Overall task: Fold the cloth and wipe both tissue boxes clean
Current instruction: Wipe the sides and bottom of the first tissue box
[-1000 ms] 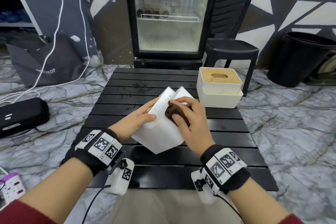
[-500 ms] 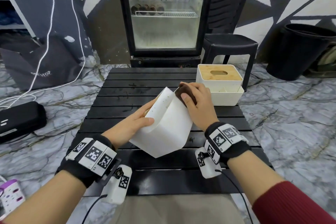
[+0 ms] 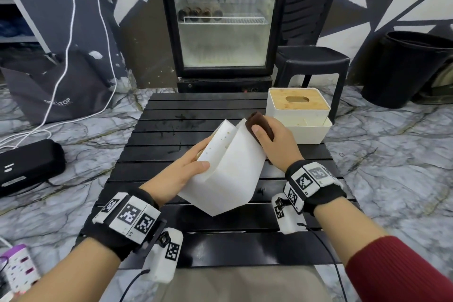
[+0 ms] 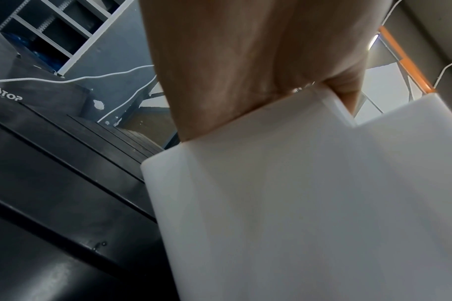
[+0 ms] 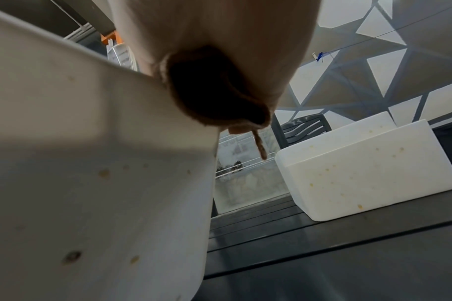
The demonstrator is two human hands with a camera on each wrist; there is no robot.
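My left hand (image 3: 182,174) holds the near tissue box (image 3: 228,174) tilted above the black slatted table (image 3: 171,130), thumb across the face turned toward me, fingers behind its left wall. My right hand (image 3: 274,144) is curled round the folded brown cloth (image 3: 257,121) and presses it on the far upper corner of that box.

Handling, as I judge it: the box is a rigid, smooth shell, light enough for one hand, likely slick under a wet wipe; it is best taken across two opposite walls, thumb on one and fingers on the other, away from the patch being rubbed. The cloth is soft and limp; a loose tail hangs below my palm in the right wrist view, so it should be bunched firmly in the fist.

Count: two tissue boxes, one in my left hand, and a second tissue box (image 3: 300,115) with a wooden lid standing on the table just beyond my right hand. One cloth. Yellowish specks show on both boxes in the right wrist view, so neither looks clean yet.
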